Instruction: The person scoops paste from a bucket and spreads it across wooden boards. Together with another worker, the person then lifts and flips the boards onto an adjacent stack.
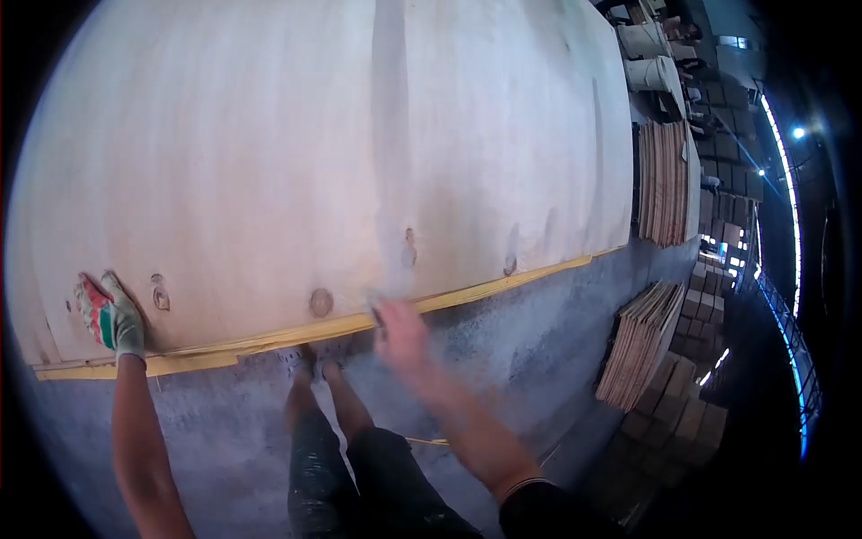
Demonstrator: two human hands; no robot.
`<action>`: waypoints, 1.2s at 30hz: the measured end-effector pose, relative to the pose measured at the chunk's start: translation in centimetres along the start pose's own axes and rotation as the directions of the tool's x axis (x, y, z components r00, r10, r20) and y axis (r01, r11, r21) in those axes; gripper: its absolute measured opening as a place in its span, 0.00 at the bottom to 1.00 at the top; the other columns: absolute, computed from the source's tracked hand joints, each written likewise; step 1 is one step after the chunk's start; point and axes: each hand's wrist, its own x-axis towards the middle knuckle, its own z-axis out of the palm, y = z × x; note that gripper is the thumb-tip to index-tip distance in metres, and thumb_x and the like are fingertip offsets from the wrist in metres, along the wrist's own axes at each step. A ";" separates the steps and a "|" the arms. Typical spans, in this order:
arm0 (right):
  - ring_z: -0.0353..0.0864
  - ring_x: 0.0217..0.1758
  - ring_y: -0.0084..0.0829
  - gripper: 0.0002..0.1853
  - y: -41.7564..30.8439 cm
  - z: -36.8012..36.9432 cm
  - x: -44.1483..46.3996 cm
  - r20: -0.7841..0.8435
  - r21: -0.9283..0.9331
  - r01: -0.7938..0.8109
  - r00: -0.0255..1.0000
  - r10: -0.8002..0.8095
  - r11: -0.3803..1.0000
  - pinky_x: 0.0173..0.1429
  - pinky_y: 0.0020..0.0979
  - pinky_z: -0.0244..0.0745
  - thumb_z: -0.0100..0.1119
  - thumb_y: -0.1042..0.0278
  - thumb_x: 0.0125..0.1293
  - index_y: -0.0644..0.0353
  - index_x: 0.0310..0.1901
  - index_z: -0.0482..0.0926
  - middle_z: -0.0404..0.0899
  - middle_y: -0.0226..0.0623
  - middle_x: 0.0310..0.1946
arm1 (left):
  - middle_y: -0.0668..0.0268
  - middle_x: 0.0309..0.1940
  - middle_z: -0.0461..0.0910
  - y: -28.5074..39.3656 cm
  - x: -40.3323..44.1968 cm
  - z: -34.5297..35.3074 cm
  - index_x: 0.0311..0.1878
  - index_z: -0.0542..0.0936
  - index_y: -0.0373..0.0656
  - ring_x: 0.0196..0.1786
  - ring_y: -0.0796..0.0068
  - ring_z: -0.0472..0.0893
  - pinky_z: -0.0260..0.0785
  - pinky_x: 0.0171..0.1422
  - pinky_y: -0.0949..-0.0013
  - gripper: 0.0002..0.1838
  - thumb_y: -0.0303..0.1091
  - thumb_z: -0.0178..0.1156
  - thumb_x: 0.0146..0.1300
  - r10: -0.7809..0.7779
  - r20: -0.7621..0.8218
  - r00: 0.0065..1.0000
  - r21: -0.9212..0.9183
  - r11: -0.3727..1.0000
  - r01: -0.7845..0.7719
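A large pale wood veneer sheet point(269, 162) with several dark knots fills most of the view. Thin yellowish veneer edges point(296, 334) show along its near side. My left hand point(111, 314), in a white glove with red and green patches, lies on the sheet near its left corner, fingers spread and pressed down. At the near edge, around the middle, my bare right hand point(401, 334) is closed and smeared by motion. Something small and greyish shows at its fingers, too blurred to name.
Stacks of wood sheets point(663, 184) stand to the right, with another stack point(639, 346) lower on the grey floor point(530, 341). White buckets point(648, 74) are at the upper right, with people beyond them. My legs point(328, 404) are just below the sheet's edge.
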 end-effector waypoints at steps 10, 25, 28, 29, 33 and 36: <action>0.79 0.46 0.53 0.12 -5.3 4.4 5.9 -0.114 0.292 -0.453 0.858 0.501 0.842 0.51 0.45 0.76 0.59 0.74 0.62 0.65 0.47 0.79 0.79 0.48 0.40 | 0.50 0.77 0.62 1.5 -0.1 -1.7 0.78 0.63 0.44 0.79 0.52 0.59 0.49 0.82 0.53 0.39 0.61 0.49 0.73 -0.082 0.078 0.994 0.002 0.997 0.082; 0.84 0.46 0.55 0.13 -20.7 11.5 6.9 -0.016 0.205 -0.513 0.850 0.527 0.834 0.51 0.46 0.78 0.58 0.66 0.64 0.68 0.40 0.83 0.84 0.55 0.43 | 0.48 0.75 0.64 -10.1 9.3 -7.4 0.74 0.68 0.46 0.76 0.45 0.63 0.59 0.77 0.48 0.37 0.52 0.60 0.66 0.382 0.239 0.893 -0.266 0.910 -0.318; 0.83 0.47 0.54 0.12 -17.3 14.9 10.5 0.032 -0.170 -0.573 0.810 0.586 0.802 0.52 0.46 0.77 0.60 0.68 0.62 0.66 0.44 0.83 0.83 0.52 0.41 | 0.44 0.76 0.60 -19.8 16.2 -5.6 0.78 0.62 0.46 0.77 0.41 0.62 0.60 0.76 0.52 0.41 0.52 0.62 0.66 0.295 0.389 0.873 -0.121 0.956 -0.269; 0.81 0.47 0.53 0.13 -19.4 14.0 11.8 -0.122 -0.085 -0.386 0.919 0.375 0.919 0.52 0.47 0.77 0.61 0.71 0.60 0.64 0.46 0.82 0.82 0.50 0.41 | 0.41 0.77 0.58 -24.4 18.0 -2.4 0.80 0.58 0.47 0.78 0.40 0.59 0.57 0.78 0.51 0.43 0.52 0.62 0.67 0.275 0.419 0.865 -0.109 0.961 -0.253; 0.78 0.47 0.52 0.20 -20.3 12.3 6.2 0.002 -0.038 0.037 0.999 -0.037 0.999 0.51 0.48 0.75 0.62 0.77 0.53 0.61 0.50 0.80 0.78 0.46 0.43 | 0.35 0.76 0.57 -28.9 18.1 2.0 0.82 0.51 0.46 0.82 0.41 0.50 0.45 0.82 0.53 0.46 0.54 0.62 0.69 0.294 0.429 0.854 -0.138 0.956 -0.260; 0.79 0.47 0.51 0.17 -26.2 17.2 2.2 -0.069 -0.065 -0.039 0.997 0.035 0.997 0.51 0.47 0.76 0.60 0.78 0.54 0.63 0.48 0.80 0.79 0.46 0.41 | 0.34 0.78 0.52 -28.1 17.8 0.9 0.82 0.49 0.46 0.83 0.40 0.46 0.40 0.83 0.50 0.48 0.55 0.62 0.69 0.256 0.446 0.858 -0.137 0.966 -0.218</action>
